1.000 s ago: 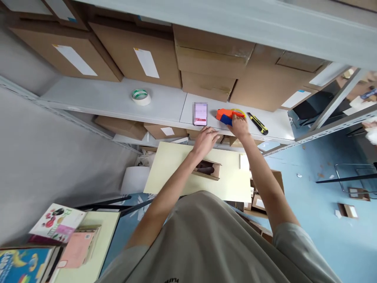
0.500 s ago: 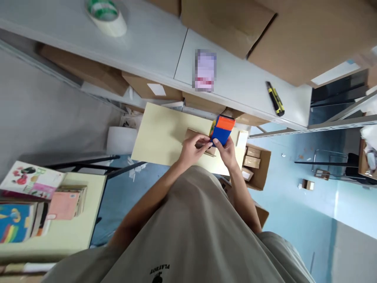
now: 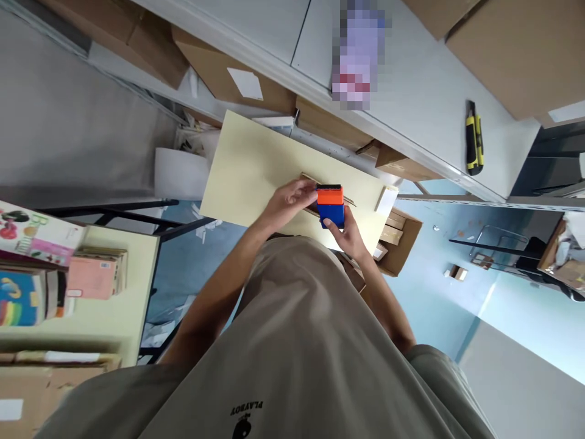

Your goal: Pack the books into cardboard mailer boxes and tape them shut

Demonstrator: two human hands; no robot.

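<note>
A blue and orange tape dispenser (image 3: 331, 212), with a black toothed edge at its far end, is held above the cream table. My right hand (image 3: 350, 236) grips its blue lower part from the right, thumb across the front. At the dispenser's left side is my left hand (image 3: 290, 201), its fingers drawn together and the tips against the orange end. Any tape between those fingers is too small to make out. A flat brown cardboard piece (image 3: 310, 178) lies on the cream table (image 3: 249, 167) beneath both hands and is partly covered by them.
A grey shelf (image 3: 420, 103) beyond the table carries a black and yellow utility knife (image 3: 474, 139), a blurred-out pinkish item (image 3: 359, 58) and cardboard boxes. An open carton (image 3: 404, 247) holding small boxes stands at right. Books (image 3: 94, 274) lie on a left-hand table.
The dispenser has turned more upright, and its toothed edge lies more level. My left hand has shifted from its lower side up to the orange end. The camera view has also moved.
</note>
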